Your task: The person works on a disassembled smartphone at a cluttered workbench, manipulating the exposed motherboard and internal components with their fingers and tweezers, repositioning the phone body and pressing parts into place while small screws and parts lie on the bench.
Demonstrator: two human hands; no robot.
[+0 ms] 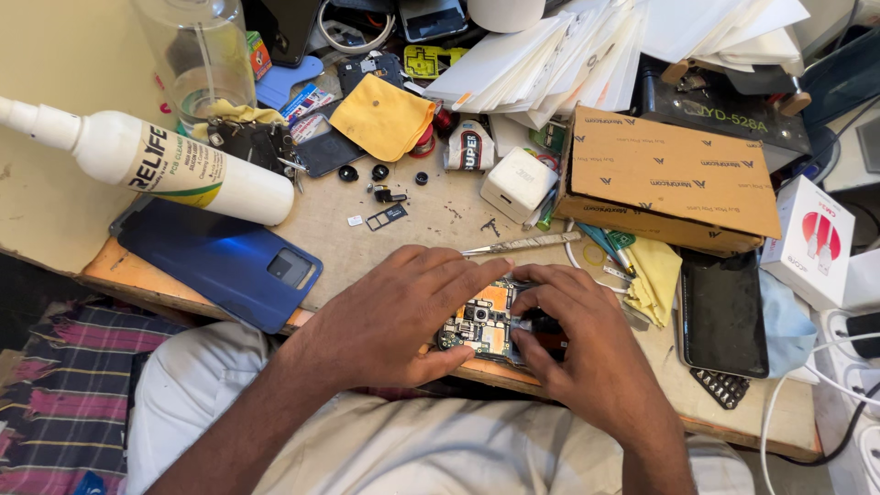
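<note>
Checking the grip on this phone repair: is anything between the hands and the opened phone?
Nothing visible. The left hand and right hand both rest directly on the opened phone at the table edge. Tweezers lie just beyond, clear of the fingers.

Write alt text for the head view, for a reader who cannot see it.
Both hands, left hand and right hand, grip an opened phone's circuit board at a cluttered workbench. A blue phone back cover, tweezers and a cardboard box lie nearby.
</note>
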